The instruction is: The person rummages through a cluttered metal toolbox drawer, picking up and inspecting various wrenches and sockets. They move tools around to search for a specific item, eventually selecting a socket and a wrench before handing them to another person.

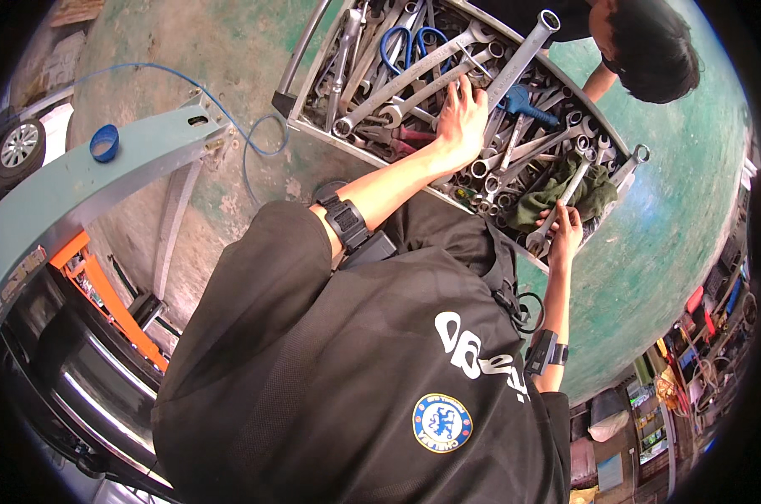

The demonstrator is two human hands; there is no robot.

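Note:
An open metal tool drawer (330,139) packed with wrenches lies in front of me. My left hand (460,126) reaches into its middle, fingers spread over the tools. Right beside those fingers, a large combination wrench (521,60) slants up out of the pile; whether they touch it is unclear. My right hand (565,231) pinches another combination wrench (572,186) near its open-jaw end, at the drawer's near right corner. Under that wrench is a crumpled dark green cloth (597,195). A blue-handled tool (529,107) lies between the hands.
Another person (649,50) leans in at the drawer's far right side. Blue loop handles (397,49) stick out of the pile. At left stand a grey-green metal arm (145,155) carrying a blue cap (104,143), an orange bar (116,302) and a blue hose (221,105).

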